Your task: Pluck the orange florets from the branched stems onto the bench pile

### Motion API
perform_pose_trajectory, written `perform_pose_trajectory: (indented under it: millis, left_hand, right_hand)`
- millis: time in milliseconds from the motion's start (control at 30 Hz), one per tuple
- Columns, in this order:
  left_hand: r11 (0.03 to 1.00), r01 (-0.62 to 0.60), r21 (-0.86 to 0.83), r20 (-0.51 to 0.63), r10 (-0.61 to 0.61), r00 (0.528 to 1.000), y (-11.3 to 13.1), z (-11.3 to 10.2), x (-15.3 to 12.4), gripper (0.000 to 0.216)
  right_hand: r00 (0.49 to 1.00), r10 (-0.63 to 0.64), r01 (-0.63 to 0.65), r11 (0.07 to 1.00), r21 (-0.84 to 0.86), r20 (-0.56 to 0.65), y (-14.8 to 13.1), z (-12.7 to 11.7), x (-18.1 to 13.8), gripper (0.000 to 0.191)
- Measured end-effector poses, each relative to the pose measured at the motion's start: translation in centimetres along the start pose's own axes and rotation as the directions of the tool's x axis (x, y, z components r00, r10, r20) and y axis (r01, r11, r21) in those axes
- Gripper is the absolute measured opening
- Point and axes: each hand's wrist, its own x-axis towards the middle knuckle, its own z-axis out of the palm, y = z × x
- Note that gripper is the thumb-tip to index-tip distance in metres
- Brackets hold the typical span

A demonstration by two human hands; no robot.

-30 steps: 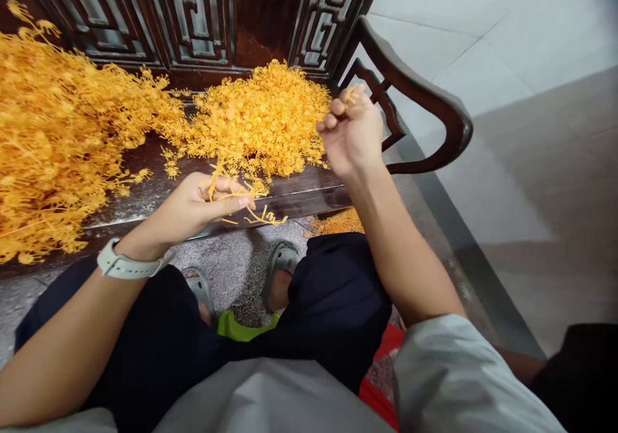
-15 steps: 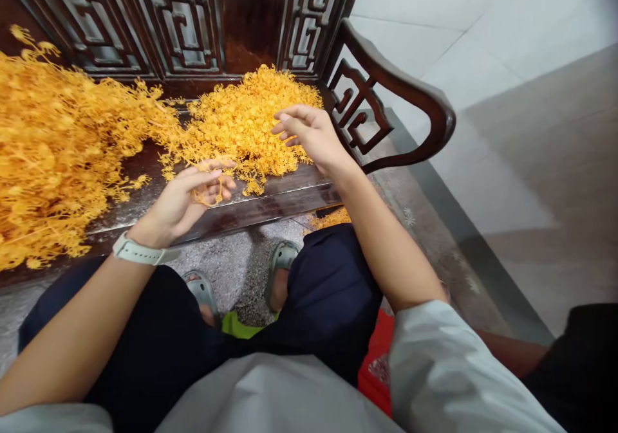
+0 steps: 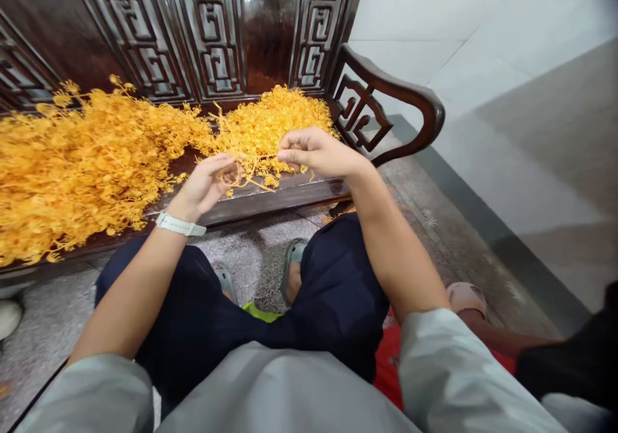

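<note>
My left hand (image 3: 208, 181), with a pale watch band at its wrist, is closed around a thin orange plastic sprig (image 3: 255, 183) whose stalks stick out to the right. My right hand (image 3: 321, 152) is pinched at the right of it, thumb against fingers, with thin orange plastic stalks (image 3: 311, 174) showing below the fingers. Whether both hands grip one and the same sprig I cannot tell. Just behind the hands lies a heap of small orange plastic pieces (image 3: 275, 121) on the dark wooden bench (image 3: 270, 196). A larger pile of branched orange sprigs (image 3: 96, 169) spreads to the left.
The bench has a carved backrest (image 3: 212, 40) and a curved armrest (image 3: 425, 108) at the right. Beneath me are my sandals and something bright green (image 3: 261, 313). Another person's foot (image 3: 467, 296) and leg are at the right, near a red object (image 3: 389, 365).
My right hand has gone from loosely spread over the heap to a pinch nearer my left hand. My left hand still holds orange stalks. The view has shifted, showing more of the backrest.
</note>
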Motion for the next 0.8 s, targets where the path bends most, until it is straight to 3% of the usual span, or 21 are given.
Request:
perform_pose_trajectory:
  millis: [133, 233, 300, 367, 433, 467, 500, 567, 600, 633, 667, 733, 800]
  left_hand:
    - [0.999, -0.012, 0.045, 0.039, 0.01, 0.999, 0.8, 0.1, -2.2, 0.026]
    - [0.999, -0.033, 0.029, 0.071, 0.031, 0.997, 1.8, 1.4, -5.2, 0.029]
    - [0.996, -0.06, 0.068, 0.116, 0.052, 0.992, 2.3, 2.2, -7.5, 0.031]
    - [0.987, -0.075, 0.144, 0.167, 0.051, 0.985, 2.6, 2.8, -9.6, 0.03]
    - [0.973, -0.075, 0.219, 0.176, 0.036, 0.984, 2.7, 2.8, -10.9, 0.027]
    - [0.963, -0.075, 0.258, 0.164, 0.033, 0.986, 2.8, 2.7, -11.1, 0.026]
    - [0.953, -0.078, 0.292, 0.143, 0.037, 0.989, 2.8, 2.5, -11.1, 0.023]
    - [0.936, -0.074, 0.343, 0.087, 0.047, 0.995, 3.0, 2.1, -10.4, 0.016]
    - [0.929, -0.076, 0.361, 0.057, 0.059, 0.997, 3.1, 1.8, -9.8, 0.014]
    - [0.922, -0.079, 0.379, 0.033, 0.071, 0.997, 3.2, 1.7, -9.2, 0.013]
    - [0.913, -0.081, 0.399, 0.015, 0.082, 0.996, 3.3, 1.6, -8.5, 0.015]
    - [0.89, -0.095, 0.447, -0.005, 0.108, 0.994, 3.6, 1.4, -7.3, 0.024]
    - [0.864, -0.088, 0.496, -0.023, 0.115, 0.993, 3.7, 1.3, -6.2, 0.031]
  right_hand:
    - [0.964, -0.004, 0.005, 1.0, 0.003, -0.267, -5.9, -1.8, -4.5, 0.04]
    - [0.961, -0.029, 0.008, 0.997, -0.076, -0.275, -10.3, -4.2, -9.7, 0.035]
    - [0.973, -0.077, 0.057, 0.994, -0.097, -0.216, -11.1, -6.1, -13.4, 0.035]
    - [0.944, -0.153, 0.145, 0.988, -0.048, -0.292, -9.3, -7.8, -16.6, 0.045]
    - [0.833, -0.182, 0.23, 0.973, 0.028, -0.522, -4.9, -8.4, -19.4, 0.075]
    - [0.747, -0.179, 0.267, 0.963, 0.043, -0.64, -2.0, -8.0, -20.7, 0.081]
    - [0.693, -0.135, 0.288, 0.952, 0.1, -0.708, 1.0, -7.1, -21.9, 0.08]
    - [0.53, 0.213, 0.182, 0.917, 0.355, -0.821, 6.9, -3.5, -24.2, 0.074]
    - [0.385, 0.449, 0.122, 0.841, 0.527, -0.806, 9.5, -0.8, -25.2, 0.065]
    - [0.213, 0.682, 0.069, 0.704, 0.707, -0.7, 11.7, 2.3, -26.0, 0.057]
    - [0.137, 0.781, 0.028, 0.611, 0.791, -0.609, 13.5, 5.7, -26.6, 0.051]
    - [0.047, 0.892, -0.016, 0.45, 0.893, -0.449, 16.0, 12.7, -27.2, 0.045]
    - [0.001, 0.953, -0.05, 0.301, 0.952, -0.302, 17.5, 18.9, -26.9, 0.039]
